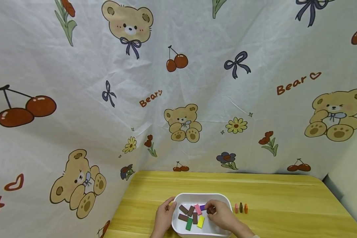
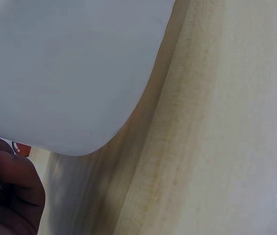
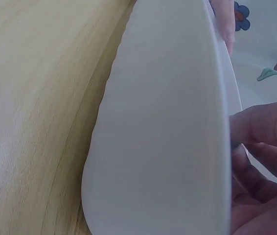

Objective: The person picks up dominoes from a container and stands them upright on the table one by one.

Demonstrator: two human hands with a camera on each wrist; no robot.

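Head view, left hand holding white tray, right hand palm-down inside, fingers bent, can't tell whether pinching

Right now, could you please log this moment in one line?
left hand: grips white bin | right hand: at dark brown block, grip unclear | inside bin: coloured blocks | table: three blocks right of bin
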